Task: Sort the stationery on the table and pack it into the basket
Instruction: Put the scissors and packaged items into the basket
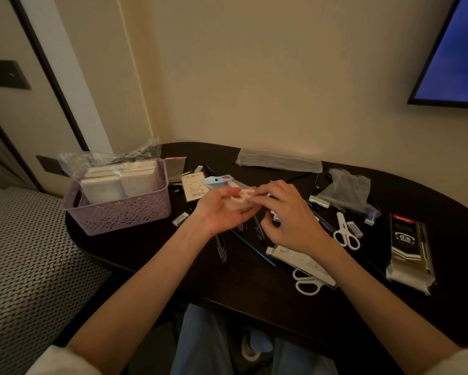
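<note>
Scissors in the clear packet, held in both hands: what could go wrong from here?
The packet is only pinched between left hand and right hand, so it could slip onto the pens below. The basket sits near the table edge; a push might tip it off.

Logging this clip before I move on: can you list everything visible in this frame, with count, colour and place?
basket: one, lilac, left end of the table, holding pale packs in clear wrap
table: one, dark, fills the middle of the view
scissors: two loose white pairs, right of the hands; the nearer pair lies partly under a white pack
packaged scissors: one, white in a clear pack with blue header, held between both hands
pens: several, dark, scattered under the hands; exact count unclear
lead pack: one, black and silver, right end
erasers: a few, white, scattered
screen: one, blue, on the wall, upper right
left hand: holds the pack from below
right hand: pinches the pack
</note>
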`<state>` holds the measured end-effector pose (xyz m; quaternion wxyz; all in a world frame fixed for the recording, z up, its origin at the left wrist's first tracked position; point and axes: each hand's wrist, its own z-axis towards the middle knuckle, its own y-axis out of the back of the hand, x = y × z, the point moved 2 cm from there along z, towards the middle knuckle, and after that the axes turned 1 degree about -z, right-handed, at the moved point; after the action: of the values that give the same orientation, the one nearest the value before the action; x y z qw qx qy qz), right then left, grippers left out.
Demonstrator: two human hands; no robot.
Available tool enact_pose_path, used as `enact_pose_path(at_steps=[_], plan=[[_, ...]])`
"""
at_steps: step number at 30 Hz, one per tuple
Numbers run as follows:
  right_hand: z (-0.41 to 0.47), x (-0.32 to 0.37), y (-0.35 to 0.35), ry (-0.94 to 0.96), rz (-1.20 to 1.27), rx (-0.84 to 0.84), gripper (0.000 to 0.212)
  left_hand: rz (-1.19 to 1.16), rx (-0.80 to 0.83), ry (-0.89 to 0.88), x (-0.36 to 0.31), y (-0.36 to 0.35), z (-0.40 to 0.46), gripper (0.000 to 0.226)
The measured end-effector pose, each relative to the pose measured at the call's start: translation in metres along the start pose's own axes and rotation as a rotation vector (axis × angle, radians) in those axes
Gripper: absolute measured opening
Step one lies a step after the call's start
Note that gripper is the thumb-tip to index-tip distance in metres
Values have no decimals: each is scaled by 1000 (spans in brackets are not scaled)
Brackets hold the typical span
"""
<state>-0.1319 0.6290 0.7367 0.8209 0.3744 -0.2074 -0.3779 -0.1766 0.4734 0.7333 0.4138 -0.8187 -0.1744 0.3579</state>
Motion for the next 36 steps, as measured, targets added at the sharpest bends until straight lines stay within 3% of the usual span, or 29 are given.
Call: enact_pose_path(at_steps=[5, 8, 11, 16, 18, 21, 24, 28, 36], plan=[[17, 2, 0, 123, -84, -30, 21, 110, -14, 40, -4, 0, -1, 43], [24, 2, 4, 151, -113, -114, 27, 170, 32, 18, -11, -1, -6, 51], [34, 2, 12, 101, -17, -237, 21, 172, 42, -169, -30, 2, -12, 61], [63, 5, 10, -217, 361, -386, 12, 367, -25, -573, -77, 11, -28, 77], [81, 6, 5, -323, 516, -422, 8, 489, -102, -708, -92, 13, -41, 68], [109, 13, -4, -429, 701, -461, 10, 614, -200, -853, -113, 20, -61, 27], [135, 22, -22, -494, 799, -446, 5, 673, -314, -938, -140, 39, -81, 17], [166, 34, -51, -517, 873, -395, 5, 709, -446, -1006, -171, 70, -104, 38], [200, 50, -126, -651, 977, -62, 9, 799, -716, -999, -211, 131, -115, 33]])
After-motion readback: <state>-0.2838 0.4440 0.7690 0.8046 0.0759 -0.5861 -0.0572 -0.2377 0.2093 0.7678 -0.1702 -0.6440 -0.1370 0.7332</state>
